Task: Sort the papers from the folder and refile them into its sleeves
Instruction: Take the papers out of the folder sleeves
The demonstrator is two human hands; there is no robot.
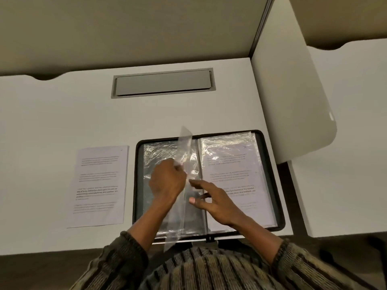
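Folder (270,143) lies open flat at the desk's (62,114) near edge, black rim, clear sleeves both sides. Left hand (166,181) pinches one clear sleeve (185,147), standing it upright over the spine. Right hand (213,200) hovers beside it over the right page, fingers spread and loose, holding nothing. Right-side sleeve holds a printed sheet (232,176). Loose printed paper (100,185) lies flat on the desk just left of the folder. Grey cable hatch (162,83) sits further back. Striped sweater sleeves visible.

Office: partitioned white desk (62,114), cable hatch (163,83).
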